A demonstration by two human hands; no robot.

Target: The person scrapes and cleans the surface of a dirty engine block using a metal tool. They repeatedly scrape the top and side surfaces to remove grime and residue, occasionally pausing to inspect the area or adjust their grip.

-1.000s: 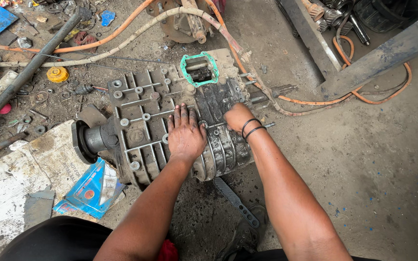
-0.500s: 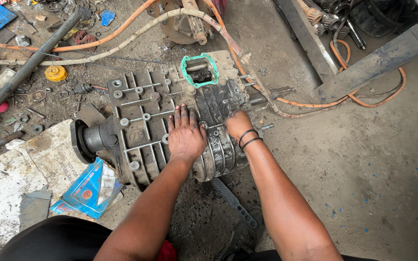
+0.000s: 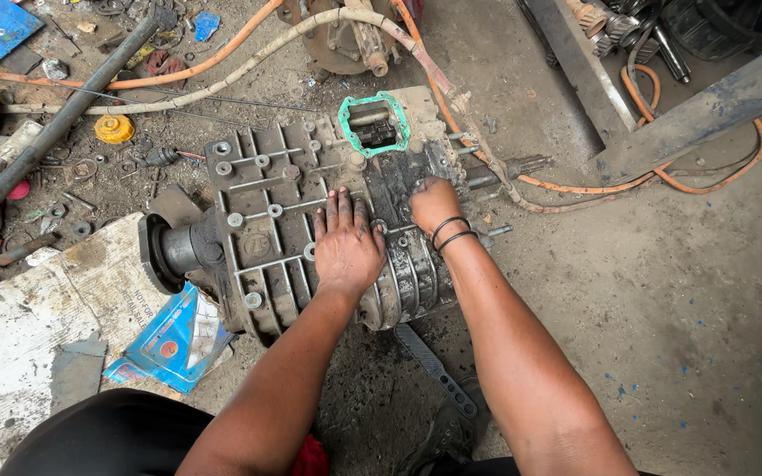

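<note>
A large grey metal gearbox casing (image 3: pixel 266 220) lies on its side on the dirty concrete floor, ribbed and bolted, with a green gasket (image 3: pixel 374 123) around an opening on top. My left hand (image 3: pixel 344 242) rests flat on the casing's middle, fingers spread. My right hand (image 3: pixel 434 204) presses on the darker, greasy section just to the right, fingers curled down against the metal; two black bands circle that wrist. Neither hand holds a loose object.
Orange and beige hoses (image 3: pixel 222 53) run across the floor behind the casing. A long metal pipe (image 3: pixel 55 128) lies at left among small parts and a yellow cap (image 3: pixel 114 129). A blue packet (image 3: pixel 174 339) and cardboard lie near left. A steel beam (image 3: pixel 707 110) crosses top right.
My right hand has slid slightly to the left along the greasy section. The left hand stays flat on the casing.
</note>
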